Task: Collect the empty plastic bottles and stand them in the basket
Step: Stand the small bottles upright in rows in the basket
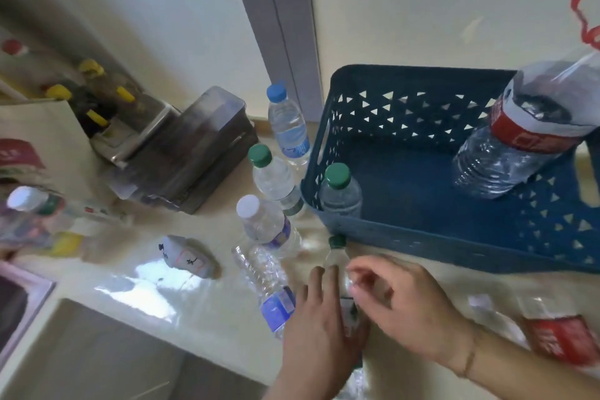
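Observation:
A dark blue basket point(418, 235) stands on the counter at the right. Inside it, a green-capped bottle point(340, 193) stands in the near left corner and a large red-labelled bottle point(516, 153) leans at the far right. Left of the basket stand a blue-capped bottle point(288, 123), a green-capped one point(272, 176) and a white-capped one point(263, 221). A capless blue-labelled bottle point(264, 279) lies flat. A small green-capped bottle point(337, 255) lies between my hands. My left hand point(319, 326) rests flat against it with fingers straight. My right hand point(397, 300) curls its fingers on it.
A crushed red-labelled bottle point(552, 333) lies at the near right. A grey lidded box point(185, 153) and yellow-capped sauce bottles point(94, 91) stand at the back left. A small grey figure point(188, 256) sits on the counter. A sink point(22, 305) is at the near left.

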A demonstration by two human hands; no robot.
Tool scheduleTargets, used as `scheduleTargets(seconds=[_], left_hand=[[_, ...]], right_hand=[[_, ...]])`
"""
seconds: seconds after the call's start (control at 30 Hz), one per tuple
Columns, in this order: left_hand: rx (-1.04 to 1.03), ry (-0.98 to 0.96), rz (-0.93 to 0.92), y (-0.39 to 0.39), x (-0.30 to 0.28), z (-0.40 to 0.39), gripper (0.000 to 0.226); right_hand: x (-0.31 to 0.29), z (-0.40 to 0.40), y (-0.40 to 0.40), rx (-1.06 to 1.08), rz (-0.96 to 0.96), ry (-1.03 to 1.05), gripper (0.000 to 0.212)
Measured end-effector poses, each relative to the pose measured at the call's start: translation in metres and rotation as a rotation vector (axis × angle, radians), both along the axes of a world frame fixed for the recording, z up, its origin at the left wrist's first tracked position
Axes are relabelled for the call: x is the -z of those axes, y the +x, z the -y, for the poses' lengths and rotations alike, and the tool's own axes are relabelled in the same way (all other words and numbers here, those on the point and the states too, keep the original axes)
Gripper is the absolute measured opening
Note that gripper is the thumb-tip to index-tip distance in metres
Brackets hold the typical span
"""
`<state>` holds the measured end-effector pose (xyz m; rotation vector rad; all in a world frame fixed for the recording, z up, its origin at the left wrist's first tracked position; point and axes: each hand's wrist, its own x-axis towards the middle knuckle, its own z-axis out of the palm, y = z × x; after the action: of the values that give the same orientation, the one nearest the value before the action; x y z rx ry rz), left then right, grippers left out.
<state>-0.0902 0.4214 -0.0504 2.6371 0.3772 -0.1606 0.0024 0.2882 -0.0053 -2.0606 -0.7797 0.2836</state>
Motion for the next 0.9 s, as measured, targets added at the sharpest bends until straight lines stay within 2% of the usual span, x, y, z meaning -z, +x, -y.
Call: scheduleTargets(seconds=[0.1, 0.2, 0.33, 0.47, 0.53, 0.63, 0.73, 0.83, 0.9], left_hand=[[-0.045, 0.142, -0.119, 0.014, 0.021, 0.014, 0.084], [-0.124, 0.062, -0.229, 0.021, 0.022, 0.021, 0.097], [-0.202, -0.11, -0.086, 0.011, 0.027, 0.016, 0.101], [-0.102, -0.297, 0.136, -0.011, 0.015, 0.017, 0.104], [-0.099, -0.318, 0.322, -0.016, 0.002, 0.022, 0.105], [-0.037, -0.301, 0.643, -0.008, -0.034, 0.033, 0.099], [0.074, -0.357, 0.909, 0.014, -0.087, 0.036, 0.082], [0.176, -0.524, 0.93, 0.045, -0.142, 0.017, 0.072], [0.163, -0.405, 0.879, 0.073, -0.163, -0.009, 0.054]], right_hand=[[0.044, -0.008, 0.001, 0.141, -0.372, -0.196, 0.035], [0.066, -0.019, 0.01, 0.261, -0.597, -0.203, 0.039], [0.072, -0.022, 0.019, 0.313, -0.706, -0.116, 0.034], [0.03, -0.01, 0.015, 0.146, -0.824, 0.01, 0.037], [-0.002, 0.0, 0.007, 0.045, -0.784, 0.095, 0.035], [-0.059, 0.016, 0.006, -0.044, -0.527, 0.175, 0.033], [-0.123, 0.032, 0.016, -0.094, -0.353, 0.306, 0.038], [-0.174, 0.046, 0.034, -0.041, -0.224, 0.558, 0.031], [-0.194, 0.054, 0.051, 0.057, -0.045, 0.67, 0.033]])
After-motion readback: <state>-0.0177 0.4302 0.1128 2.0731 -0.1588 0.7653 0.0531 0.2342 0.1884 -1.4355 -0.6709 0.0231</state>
